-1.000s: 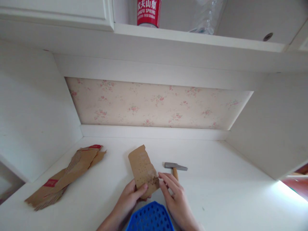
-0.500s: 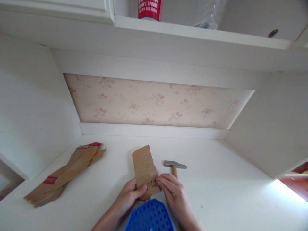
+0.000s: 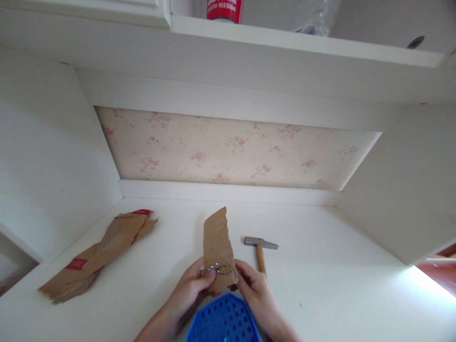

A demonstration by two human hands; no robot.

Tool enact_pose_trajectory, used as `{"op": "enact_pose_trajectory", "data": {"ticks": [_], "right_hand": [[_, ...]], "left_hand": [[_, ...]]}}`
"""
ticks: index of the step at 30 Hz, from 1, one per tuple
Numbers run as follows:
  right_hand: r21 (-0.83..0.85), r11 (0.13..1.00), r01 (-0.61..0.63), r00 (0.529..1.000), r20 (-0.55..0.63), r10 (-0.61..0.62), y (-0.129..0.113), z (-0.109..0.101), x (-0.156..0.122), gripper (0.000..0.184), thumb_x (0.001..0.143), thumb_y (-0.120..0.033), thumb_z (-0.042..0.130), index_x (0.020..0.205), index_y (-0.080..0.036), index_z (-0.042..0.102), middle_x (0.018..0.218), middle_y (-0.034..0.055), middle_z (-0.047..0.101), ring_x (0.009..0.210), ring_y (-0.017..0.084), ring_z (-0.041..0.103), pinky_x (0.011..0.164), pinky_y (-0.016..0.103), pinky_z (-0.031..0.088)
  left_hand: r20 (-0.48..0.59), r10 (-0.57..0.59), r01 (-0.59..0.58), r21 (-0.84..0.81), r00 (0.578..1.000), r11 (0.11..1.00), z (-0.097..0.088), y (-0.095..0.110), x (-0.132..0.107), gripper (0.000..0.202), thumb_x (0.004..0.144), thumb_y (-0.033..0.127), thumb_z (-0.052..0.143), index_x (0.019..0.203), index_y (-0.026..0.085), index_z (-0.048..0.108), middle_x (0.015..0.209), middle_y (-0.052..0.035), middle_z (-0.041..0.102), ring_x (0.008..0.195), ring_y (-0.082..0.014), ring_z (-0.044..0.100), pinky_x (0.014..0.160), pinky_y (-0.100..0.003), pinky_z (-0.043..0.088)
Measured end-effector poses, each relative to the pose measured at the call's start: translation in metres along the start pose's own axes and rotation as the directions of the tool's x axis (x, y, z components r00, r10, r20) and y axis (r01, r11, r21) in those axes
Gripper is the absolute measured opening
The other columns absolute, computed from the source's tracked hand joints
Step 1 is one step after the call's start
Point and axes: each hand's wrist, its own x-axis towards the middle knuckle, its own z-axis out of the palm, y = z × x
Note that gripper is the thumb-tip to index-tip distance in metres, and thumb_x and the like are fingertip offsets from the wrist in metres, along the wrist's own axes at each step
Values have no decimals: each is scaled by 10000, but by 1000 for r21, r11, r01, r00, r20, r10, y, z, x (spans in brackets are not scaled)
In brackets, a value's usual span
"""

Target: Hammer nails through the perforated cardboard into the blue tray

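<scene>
A piece of brown cardboard [image 3: 216, 237], dotted with small holes and with a ragged right edge, stands tilted up between my hands. My left hand [image 3: 194, 280] grips its lower left side, thumb in front and fingers behind. Beneath that thumb a small shiny metal piece [image 3: 223, 270] lies against the card; its kind is too small to make out. At the lower right edge my right hand [image 3: 253, 287] pinches the cardboard, its fingertips partly hidden behind it. Just below both hands is a blue perforated plastic basket [image 3: 223, 317], cut off by the frame's bottom.
A hammer [image 3: 261, 243] with a wooden handle lies right of the cardboard, close to my right hand. Torn cardboard strips [image 3: 103, 251] rest on the white tabletop [image 3: 338, 285] at left. Above is a shelf [image 3: 306, 42] holding a red can [image 3: 224, 10].
The cardboard has turned and its top has shifted slightly right. A shiny metal piece now shows under my left thumb. My right fingers have moved from the card's front to its edge and back.
</scene>
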Motion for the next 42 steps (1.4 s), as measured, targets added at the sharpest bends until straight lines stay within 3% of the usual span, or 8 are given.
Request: {"op": "enact_pose_trajectory", "data": {"ticks": [4,8,14,18,24,30,35,42], "right_hand": [[-200,978,57,997,-34,-65,0,-5,-2,278,1000,-319,459,995,-223,720,887,44,725,827,198,667,754,311,522],[-373,920,118,993,24,-118,1,-9,-4,284,1018,-242,408,993,-230,690,886,30,686,821,173,664,735,266,486],[-602,797,46,997,-27,-77,5,-13,-1,290,1011,-202,409,980,-216,697,917,56,731,834,216,703,725,295,503],[-721,693,2,997,-55,-60,5,-10,-1,304,1005,-243,434,913,-218,723,871,64,740,846,265,704,764,374,522],[-802,597,-10,999,-37,-32,9,-8,-3,283,963,-192,497,846,-220,754,848,84,762,829,306,728,756,428,544],[-725,688,-32,992,-105,-64,13,-12,-2,253,948,-182,516,918,-219,765,827,84,754,797,314,735,695,421,563],[-530,844,80,963,-177,-203,9,-10,-2,325,1025,-247,391,1223,-198,643,1114,93,716,996,189,690,855,289,546],[-376,906,197,964,-92,-248,11,-5,-4,257,998,-255,493,1132,-248,713,1068,58,705,993,161,679,878,251,543]], "left_hand": [[15,12,-12,-18,1000,1000,-3,-2,1,467,736,364,845,1128,160,697,929,-107,755,679,-173,664,553,-234,464],[-27,39,-42,-90,999,995,-5,-6,2,464,724,339,860,1114,145,703,955,-114,751,694,-170,668,532,-220,471],[-237,91,-150,-245,967,958,-16,-2,8,418,594,220,918,959,182,718,911,-38,759,641,-127,665,542,-198,497],[-290,80,-145,-209,954,967,-17,4,9,362,662,175,875,983,178,708,925,-50,771,688,-147,701,589,-212,530],[-188,111,-109,19,976,994,-7,0,5,510,665,354,887,1097,166,693,949,-88,775,747,-193,709,598,-236,506],[-159,123,-89,205,980,975,-15,-9,12,533,700,483,838,1086,153,678,919,-97,771,663,-186,687,585,-258,479],[-152,120,-80,252,981,964,-13,-9,11,548,706,504,827,1094,149,672,878,-94,764,640,-195,684,594,-275,481],[-78,105,-81,261,991,962,-9,-7,9,580,718,532,816,1110,135,658,787,-81,746,624,-191,666,578,-264,471]]}}
